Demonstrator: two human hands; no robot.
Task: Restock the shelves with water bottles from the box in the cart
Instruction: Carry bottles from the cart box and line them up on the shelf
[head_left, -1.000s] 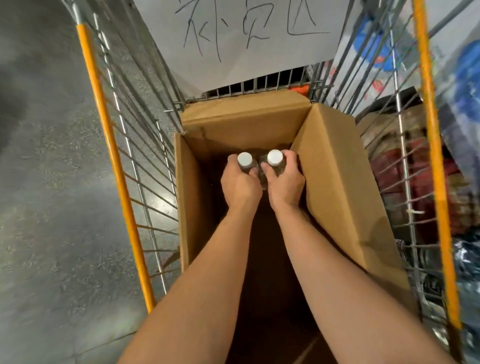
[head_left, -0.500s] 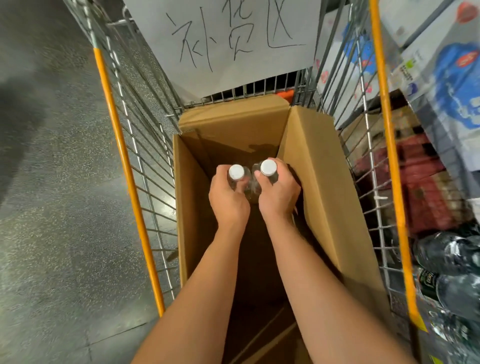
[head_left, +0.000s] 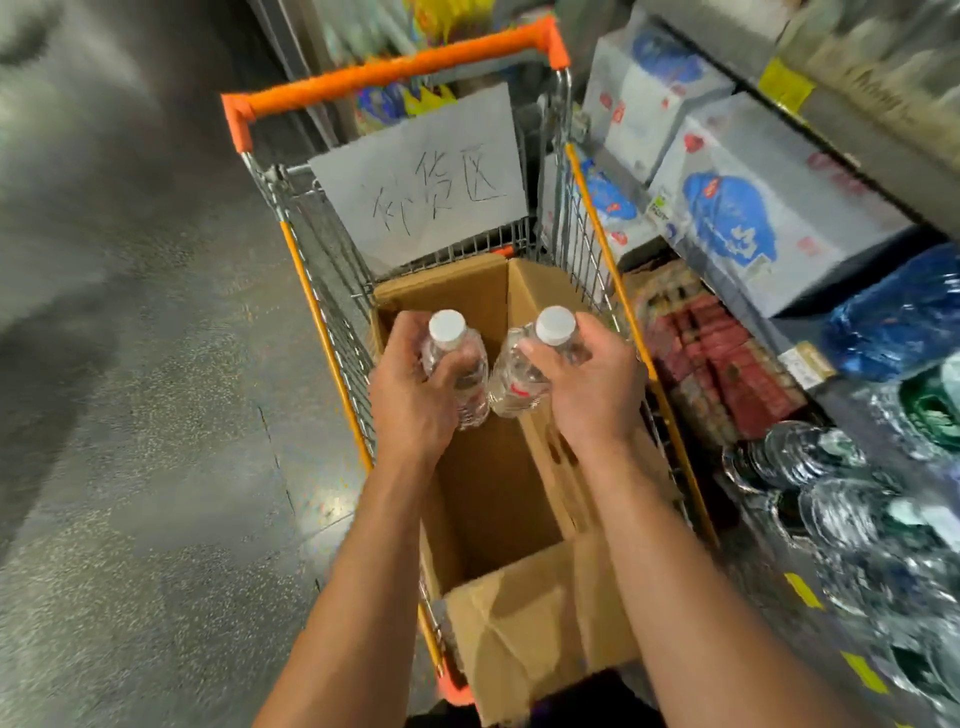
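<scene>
An open cardboard box (head_left: 467, 296) stands inside a wire shopping cart (head_left: 395, 70) with orange trim. My left hand (head_left: 410, 405) grips a clear water bottle (head_left: 457, 364) with a white cap, held above the box. My right hand (head_left: 592, 384) grips a second clear water bottle (head_left: 524, 374) with a white cap, beside the first. Both bottles are lifted clear of the box's opening. The visible part of the box's inside looks bare.
A paper sign (head_left: 426, 182) with handwriting hangs on the cart's far end. Shelves on the right hold white and blue cartons (head_left: 737, 208), red packs (head_left: 722, 374) and wrapped water bottles (head_left: 841, 499). Grey floor (head_left: 156, 415) lies to the left.
Both hands have lifted the two bottles up out of the box and moved them slightly apart. My view has pulled back and up, showing the whole cart and the shelves.
</scene>
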